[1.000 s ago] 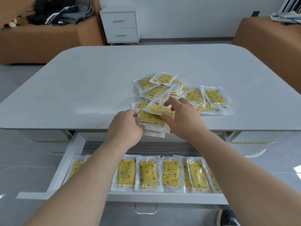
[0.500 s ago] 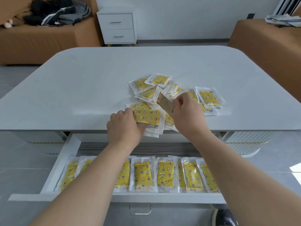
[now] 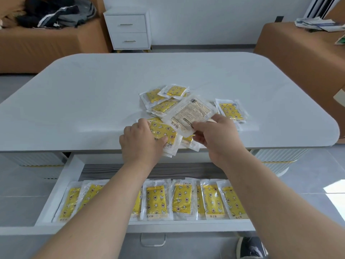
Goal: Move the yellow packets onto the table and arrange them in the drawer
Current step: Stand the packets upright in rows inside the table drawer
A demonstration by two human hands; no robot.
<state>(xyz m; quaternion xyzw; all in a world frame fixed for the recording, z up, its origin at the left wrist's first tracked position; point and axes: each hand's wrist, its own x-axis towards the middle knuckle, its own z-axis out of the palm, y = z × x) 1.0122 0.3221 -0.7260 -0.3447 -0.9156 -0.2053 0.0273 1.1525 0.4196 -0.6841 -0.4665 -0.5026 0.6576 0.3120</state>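
Note:
Several yellow packets (image 3: pixel 164 106) lie in a loose heap on the grey table (image 3: pixel 93 101) near its front edge. My left hand (image 3: pixel 140 143) grips a small stack of packets (image 3: pixel 164 132) at the table's edge, thumb on top. My right hand (image 3: pixel 218 137) pinches one packet (image 3: pixel 192 114) by its near end, lifted above the heap with its printed back side up. Below the table the white drawer (image 3: pixel 61 193) stands open, with a row of yellow packets (image 3: pixel 183 200) laid side by side in it; my forearms hide part of the row.
A white two-drawer cabinet (image 3: pixel 128 28) stands against the far wall. Brown sofas sit at the back left (image 3: pixel 37 45) and right (image 3: pixel 298 51), with dark clothes (image 3: pixel 56 12) and papers (image 3: pixel 319 24) on them. A shoe (image 3: pixel 250 247) shows on the floor under the drawer.
My right hand picked one packet off the heap and turned it over so its back faces up. My left hand stayed on the stack at the table's edge.

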